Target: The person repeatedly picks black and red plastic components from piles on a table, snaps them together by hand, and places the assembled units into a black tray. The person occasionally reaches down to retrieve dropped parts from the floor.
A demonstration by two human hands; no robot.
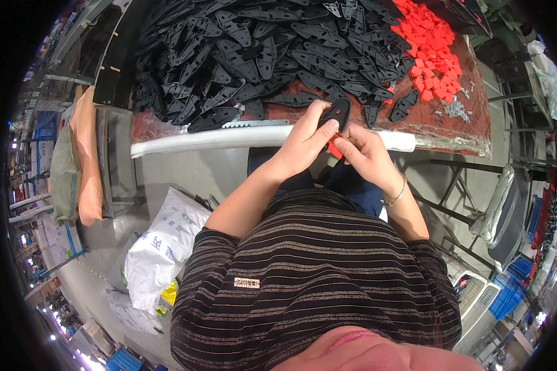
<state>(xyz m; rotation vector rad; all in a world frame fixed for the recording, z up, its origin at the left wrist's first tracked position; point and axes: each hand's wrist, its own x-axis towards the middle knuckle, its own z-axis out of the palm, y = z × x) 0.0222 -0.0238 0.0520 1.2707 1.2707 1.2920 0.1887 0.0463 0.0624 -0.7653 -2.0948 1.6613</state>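
In front of my body, both hands meet at the table's near edge. My left hand [304, 145] is closed on a flat black plastic part [339, 111] with a rounded end and holes, thumb on top. My right hand [368, 156] pinches a small red plastic piece [335, 148] against the lower end of that part. My fingers cover much of the contact, so I cannot tell whether the two are joined. Just beyond my hands lies a big heap of similar black parts [247, 55].
A pile of red plastic pieces [430, 55] and small metal bits [457, 109] lie at the table's right. A toothed metal strip [257, 123] lies near a white padded edge [210, 141]. A white sack [167, 241] stands on the floor to my left.
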